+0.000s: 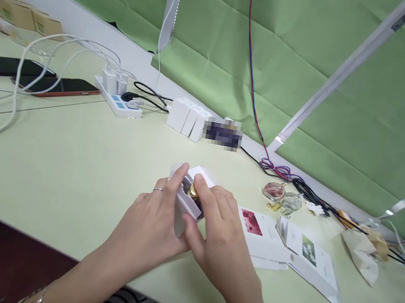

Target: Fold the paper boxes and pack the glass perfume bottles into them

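Observation:
Between both hands, above the table, a small white cardboard box [187, 204] is tilted with its open end up and its flap standing out. Inside the opening shows a shiny gold cap [193, 191]; whatever lies below it is hidden by the box. My left hand [153, 218], with a ring on one finger, is closed round the box's left side and underside. My right hand [223, 223] grips the box from the right, its index finger at the gold cap and its thumb near the lower edge.
Right of my hands lie white printed boxes, one with a red picture [252, 223], another with a green picture [309, 250]. Behind them are round glass bottles [274, 191]. White boxes [185, 117], a power strip [117, 100] and phones [62, 87] stand farther back. Cables cross the left side.

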Available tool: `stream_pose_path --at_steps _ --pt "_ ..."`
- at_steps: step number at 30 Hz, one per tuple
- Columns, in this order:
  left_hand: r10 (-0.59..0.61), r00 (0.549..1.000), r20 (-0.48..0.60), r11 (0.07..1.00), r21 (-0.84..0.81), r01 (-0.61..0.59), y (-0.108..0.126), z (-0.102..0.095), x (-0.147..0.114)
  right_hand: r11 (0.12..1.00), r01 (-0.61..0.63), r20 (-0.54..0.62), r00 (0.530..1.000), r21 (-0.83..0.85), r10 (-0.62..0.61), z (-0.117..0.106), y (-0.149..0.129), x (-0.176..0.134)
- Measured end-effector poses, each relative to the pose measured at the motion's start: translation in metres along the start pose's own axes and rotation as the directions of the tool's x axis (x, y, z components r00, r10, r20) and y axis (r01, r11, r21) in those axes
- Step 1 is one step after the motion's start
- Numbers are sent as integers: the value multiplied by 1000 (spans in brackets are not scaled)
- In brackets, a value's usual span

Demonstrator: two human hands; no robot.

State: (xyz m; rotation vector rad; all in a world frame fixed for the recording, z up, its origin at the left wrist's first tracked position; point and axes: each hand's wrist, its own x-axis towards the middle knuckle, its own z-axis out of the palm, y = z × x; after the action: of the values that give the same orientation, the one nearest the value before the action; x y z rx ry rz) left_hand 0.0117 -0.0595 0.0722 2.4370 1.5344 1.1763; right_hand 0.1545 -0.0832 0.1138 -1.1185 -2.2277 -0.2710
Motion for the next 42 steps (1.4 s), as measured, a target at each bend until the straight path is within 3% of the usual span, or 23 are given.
stream_pose_path --at_steps 5,14,19,25,28,33,36,39,42 --pt "-48 997 67 999 -17 49 3 -2 2 997 -48 30 998 62 46 0 0 -3" --pt "-32 998 50 999 42 30 6 -6 3 986 -131 32 991 99 129 -5 7 -12" --pt "-17 1000 21 996 86 16 7 -3 2 985 -163 127 980 55 155 -8 10 -13" --pt "-10 1000 19 991 131 7 8 2 0 986 -162 313 936 -26 162 -19 6 10" --pt "-17 1000 10 993 120 16 7 4 -1 987 -159 329 931 -27 159 -20 8 15" --pt "84 992 -90 988 138 -71 2 5 -8 985 -140 334 937 96 101 -13 26 4" --pt "81 992 -95 994 82 -74 -6 3 -12 983 -97 249 967 156 56 -8 37 -4" --pt "3 998 -65 997 -73 -8 -16 -2 -13 991 -29 -42 999 132 35 -4 39 -11" --pt "86 986 -140 975 -192 -112 -24 -9 -8 997 78 -361 930 22 -65 -2 33 -20"
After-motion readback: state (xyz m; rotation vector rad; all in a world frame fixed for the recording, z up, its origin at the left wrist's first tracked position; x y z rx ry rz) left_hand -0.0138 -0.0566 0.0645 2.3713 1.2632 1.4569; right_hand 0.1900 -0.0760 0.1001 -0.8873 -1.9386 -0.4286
